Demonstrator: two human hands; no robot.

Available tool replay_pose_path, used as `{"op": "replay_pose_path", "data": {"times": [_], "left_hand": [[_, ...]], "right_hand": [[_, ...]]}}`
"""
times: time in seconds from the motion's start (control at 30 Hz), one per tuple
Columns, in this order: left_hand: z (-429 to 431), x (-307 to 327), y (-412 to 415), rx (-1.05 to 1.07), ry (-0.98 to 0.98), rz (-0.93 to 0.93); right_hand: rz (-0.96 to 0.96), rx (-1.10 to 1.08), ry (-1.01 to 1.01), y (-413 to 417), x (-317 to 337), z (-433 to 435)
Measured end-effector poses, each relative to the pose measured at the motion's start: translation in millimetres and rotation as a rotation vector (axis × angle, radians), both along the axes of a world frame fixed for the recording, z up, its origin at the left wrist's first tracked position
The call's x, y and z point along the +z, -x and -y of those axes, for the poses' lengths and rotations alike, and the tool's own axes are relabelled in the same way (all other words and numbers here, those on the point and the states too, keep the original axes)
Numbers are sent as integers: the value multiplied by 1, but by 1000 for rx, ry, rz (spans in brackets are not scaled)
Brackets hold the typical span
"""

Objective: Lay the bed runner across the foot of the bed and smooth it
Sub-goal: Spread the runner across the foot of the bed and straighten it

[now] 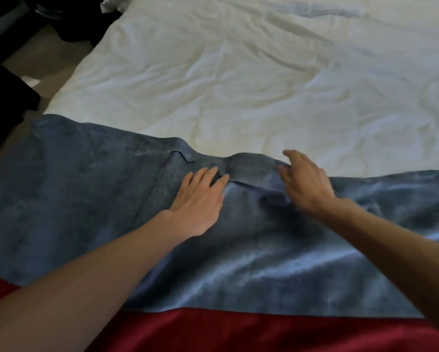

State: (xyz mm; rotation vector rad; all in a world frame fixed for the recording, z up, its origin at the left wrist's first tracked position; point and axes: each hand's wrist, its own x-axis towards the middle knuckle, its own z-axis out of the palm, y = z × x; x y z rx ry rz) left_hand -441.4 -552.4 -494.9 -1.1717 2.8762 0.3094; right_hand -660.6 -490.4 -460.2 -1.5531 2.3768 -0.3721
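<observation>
While one blue runner point(86, 186) lies rumpled across the near end of the one white bed point(238, 85), one red cloth point(238, 331) below it, my left hand point(200, 199) presses flat on it, fingers straight, and my right hand point(305, 184) hangs at its far edge, fingers loosely spread, gripping nothing.

Bare forearms end in bare left hand point(199, 199) and right hand point(306, 185).
</observation>
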Motion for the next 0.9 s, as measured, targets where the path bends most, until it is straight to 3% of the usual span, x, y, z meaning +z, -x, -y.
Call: {"op": "replay_pose_path", "data": {"times": [0.13,0.33,0.53,0.73,0.9], "left_hand": [[27,-7,19,37,-26,-17],[58,-10,45,-3,44,-37],[68,-15,95,-58,52,-30],[69,-24,130,63,108,2],[51,-34,123,-11,106,-132]], "right_hand": [[140,23,-168,25,-15,26],[227,-104,-135,39,-27,33],[34,-93,-165,68,-30,32],[-153,-122,-212,89,-32,32],[-397,-60,-122,66,-47,23]]}}
